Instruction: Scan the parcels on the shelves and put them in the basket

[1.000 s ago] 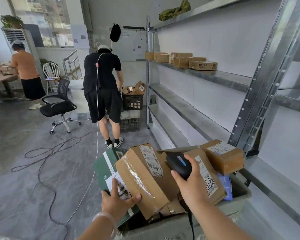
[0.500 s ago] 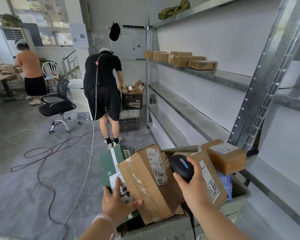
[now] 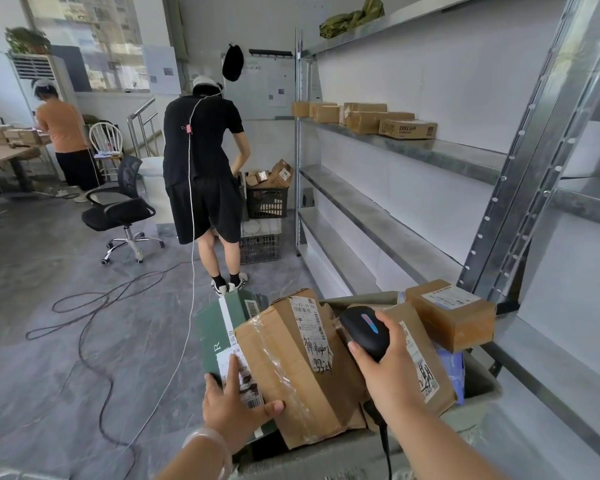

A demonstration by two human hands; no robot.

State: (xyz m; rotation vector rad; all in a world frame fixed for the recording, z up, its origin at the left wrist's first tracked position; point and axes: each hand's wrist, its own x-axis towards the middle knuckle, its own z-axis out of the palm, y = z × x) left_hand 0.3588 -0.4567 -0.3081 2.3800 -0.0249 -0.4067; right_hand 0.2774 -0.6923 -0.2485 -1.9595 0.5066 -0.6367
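Observation:
A grey basket [image 3: 478, 400] in front of me is heaped with parcels. My left hand [image 3: 232, 407] lies on a green box [image 3: 222, 327] at the basket's left, fingers spread over its white label, thumb against a large taped brown carton [image 3: 291, 368]. My right hand [image 3: 385, 372] grips a black barcode scanner [image 3: 364, 329] with a blue stripe, held over the cartons. A small brown parcel [image 3: 451, 313] sits at the heap's right. Several brown parcels [image 3: 361, 116] remain on the far upper shelf [image 3: 458, 150].
A person in black [image 3: 201, 168] bends over stacked black crates [image 3: 267, 202] straight ahead, trailing a white cable. Dark cables loop on the floor at left. An office chair [image 3: 118, 206] and a second person at a table stand further left. Metal shelving runs along the right.
The view has shifted closer to the basket. My left hand slid slightly up the green box's label. The scanner stays held over the cartons.

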